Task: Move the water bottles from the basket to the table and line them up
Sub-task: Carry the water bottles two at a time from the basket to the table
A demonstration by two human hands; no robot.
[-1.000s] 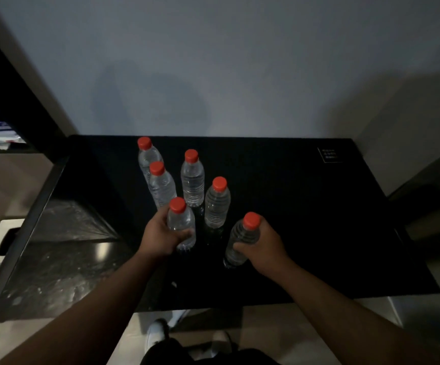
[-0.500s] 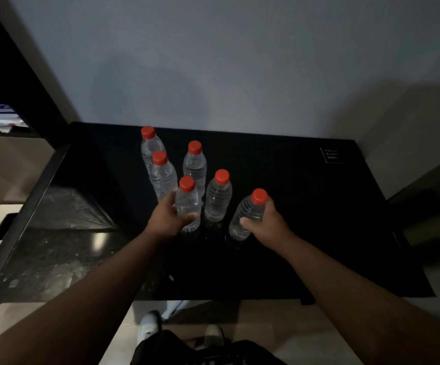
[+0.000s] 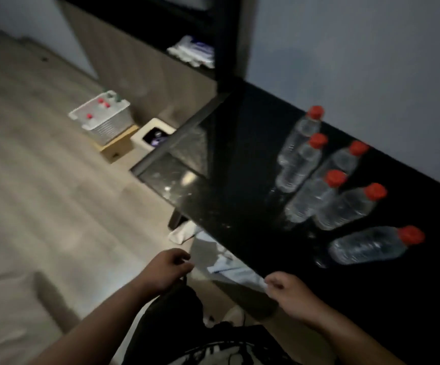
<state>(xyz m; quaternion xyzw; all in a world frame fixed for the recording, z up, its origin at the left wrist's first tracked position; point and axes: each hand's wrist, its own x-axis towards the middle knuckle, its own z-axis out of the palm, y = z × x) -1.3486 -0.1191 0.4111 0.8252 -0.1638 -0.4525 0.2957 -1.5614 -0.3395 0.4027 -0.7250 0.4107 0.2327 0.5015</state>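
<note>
**Six bottles out, more waiting in the basket**

Nearest, both hands hang empty. The left hand (image 3: 167, 267) is off the left end of the table (image 3: 240, 180), out over the floor, its fingers loosely curled round nothing. The right hand (image 3: 286, 291) is at the table's near edge, fingers also loosely curled. Whether they brush the white sheet (image 3: 240, 275) under that edge is lost in the blur, but no bottle is in either hand.

On the table, toward its far side, six bottles (image 3: 366, 246) stand in a loose cluster, more like two ragged rows than one line. Several sit just beside one another and overlap in view. The carrying looks partly done and the lining-up hardly begun.

Well to the left of the table the basket (image 3: 108, 125) rests on a box (image 3: 116, 148) on the floor. At least three red caps (image 3: 100, 101) show inside it, so more bottles probably remain to fetch.

The frame is dim and smeared by motion, so the count in the basket is unsure and the green specks at its far rim cannot be identified. The bottles' bases melt into the dark top, and the table's right end is cut off. What lies in the bin (image 3: 151, 134) between basket and table cannot be read.
</note>
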